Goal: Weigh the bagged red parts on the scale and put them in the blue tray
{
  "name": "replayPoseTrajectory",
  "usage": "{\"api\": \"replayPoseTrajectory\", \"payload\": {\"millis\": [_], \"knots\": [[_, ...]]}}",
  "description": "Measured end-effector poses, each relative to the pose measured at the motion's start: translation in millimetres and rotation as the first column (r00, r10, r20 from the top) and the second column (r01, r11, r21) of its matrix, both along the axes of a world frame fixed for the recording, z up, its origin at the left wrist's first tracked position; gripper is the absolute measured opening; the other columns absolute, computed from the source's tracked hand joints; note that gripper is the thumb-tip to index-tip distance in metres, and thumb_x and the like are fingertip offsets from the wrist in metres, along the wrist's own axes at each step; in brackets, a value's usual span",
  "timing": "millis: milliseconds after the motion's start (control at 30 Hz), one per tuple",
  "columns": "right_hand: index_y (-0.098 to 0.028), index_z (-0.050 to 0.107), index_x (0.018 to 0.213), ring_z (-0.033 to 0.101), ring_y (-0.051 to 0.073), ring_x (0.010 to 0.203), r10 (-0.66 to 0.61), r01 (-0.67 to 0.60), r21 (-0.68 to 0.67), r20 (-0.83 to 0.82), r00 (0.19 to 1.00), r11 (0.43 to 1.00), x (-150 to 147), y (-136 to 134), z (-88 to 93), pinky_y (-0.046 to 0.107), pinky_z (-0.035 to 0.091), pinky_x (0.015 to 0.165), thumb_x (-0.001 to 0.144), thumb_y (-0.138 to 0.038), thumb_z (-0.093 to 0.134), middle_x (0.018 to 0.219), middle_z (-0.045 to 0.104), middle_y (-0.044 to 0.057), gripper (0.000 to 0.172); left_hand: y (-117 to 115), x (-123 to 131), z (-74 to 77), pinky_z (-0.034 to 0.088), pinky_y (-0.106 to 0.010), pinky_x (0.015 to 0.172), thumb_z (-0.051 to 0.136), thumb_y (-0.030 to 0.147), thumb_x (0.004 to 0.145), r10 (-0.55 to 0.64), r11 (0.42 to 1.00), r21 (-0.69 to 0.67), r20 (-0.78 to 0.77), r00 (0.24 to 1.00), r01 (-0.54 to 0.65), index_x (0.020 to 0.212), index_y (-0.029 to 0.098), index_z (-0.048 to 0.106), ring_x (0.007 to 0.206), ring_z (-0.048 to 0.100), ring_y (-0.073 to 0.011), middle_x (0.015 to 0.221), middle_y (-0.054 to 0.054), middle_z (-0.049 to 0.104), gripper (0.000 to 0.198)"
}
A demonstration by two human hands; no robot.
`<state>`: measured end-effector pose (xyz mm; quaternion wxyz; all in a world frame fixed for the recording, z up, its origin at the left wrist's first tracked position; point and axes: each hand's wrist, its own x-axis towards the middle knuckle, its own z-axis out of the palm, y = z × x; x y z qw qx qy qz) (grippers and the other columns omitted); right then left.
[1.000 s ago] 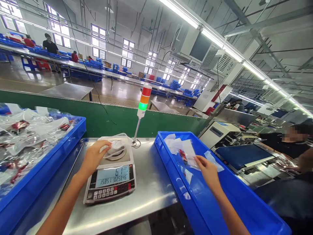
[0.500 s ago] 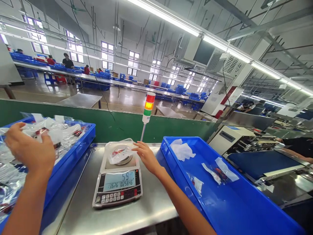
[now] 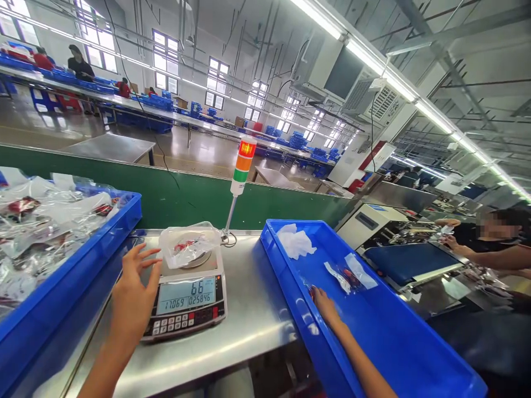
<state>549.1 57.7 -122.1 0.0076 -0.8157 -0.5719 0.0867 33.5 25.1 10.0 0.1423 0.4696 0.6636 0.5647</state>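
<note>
Your white digital bench scale [image 3: 187,272] reads 66 in large digits on its pale backlit LCD screen [image 3: 186,294]. Below that, you can read 17069 at left and 025846 at right. The labels on its keypad [image 3: 180,325] are too small to read.

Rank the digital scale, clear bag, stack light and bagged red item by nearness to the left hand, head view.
1. digital scale: just right of the left hand.
2. clear bag: on the scale's pan, further ahead.
3. stack light: on its pole behind the scale.
4. bagged red item: in the blue tray, far right.
</note>
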Motion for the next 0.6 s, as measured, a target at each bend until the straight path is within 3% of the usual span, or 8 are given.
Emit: {"api": "replayPoseTrajectory", "payload": {"millis": [167,267,367,500,600], "knots": [[-0.016,0.063,0.133,0.068,0.029,0.119,0.055,-0.053,0.063,-0.034,0.998,0.997,0.2,-0.3,6.2,0.035,0.05,0.097,0.086,-0.026,0.057,0.133,0.068,0.016,0.048,6.8,4.5,-4.8,0.056,-0.045,0.091,0.047,0.051,0.087,-0.064,0.998,0.006,-0.17,0.983,0.065,0.126,0.024,0.053,0.102,0.073,-0.0284,0.12,-0.009,0.073,0.047],[-0.017,0.065,0.128,0.069,0.029,0.117,0.052,-0.046,0.11,-0.051,0.997,0.993,8.3,-0.3,15.7,0.036,0.052,0.093,0.084,-0.029,0.057,0.127,0.071,0.014,0.047,15.6,1.2,-7.6,0.055,-0.043,0.091,0.04,0.048,0.094,-0.137,0.989,0.001,-0.374,0.917,0.148,0.116,0.023,0.06,0.105,0.071,-0.0281,0.115,-0.009,0.074,0.038],[-0.018,0.068,0.124,0.068,0.031,0.117,0.008,0.017,0.227,-0.111,0.994,0.974,21.1,-4.0,26.9,0.039,0.053,0.092,0.079,-0.033,0.056,0.127,0.072,0.014,0.049,26.4,3.4,-10.7,0.054,-0.045,0.098,0.037,0.045,0.097,-0.203,0.975,-0.018,-0.475,0.856,0.222,0.114,0.022,0.064,0.114,0.067,-0.0292,0.118,-0.009,0.073,0.039],[-0.019,0.073,0.113,0.066,0.036,0.119,-0.03,0.17,0.436,-0.309,0.95,0.884,34.0,-15.1,50.0,0.047,0.051,0.099,0.069,-0.046,0.057,0.123,0.074,0.013,0.053,40.6,15.9,-13.6,0.052,-0.047,0.104,0.042,0.042,0.096,-0.27,0.957,-0.053,-0.529,0.804,0.286,0.119,0.019,0.064,0.124,0.061,-0.0301,0.124,-0.011,0.07,0.04],[-0.019,0.073,0.115,0.064,0.037,0.122,-0.015,0.274,0.538,-0.435,0.9,0.797,23.5,-27.3,79.6,0.05,0.047,0.105,0.068,-0.058,0.061,0.127,0.073,0.012,0.062,50.2,27.8,-15.5,0.05,-0.051,0.106,0.046,0.039,0.092,-0.301,0.947,-0.08,-0.557,0.774,0.311,0.12,0.018,0.065,0.127,0.058,-0.033,0.128,-0.014,0.069,0.039]]}}
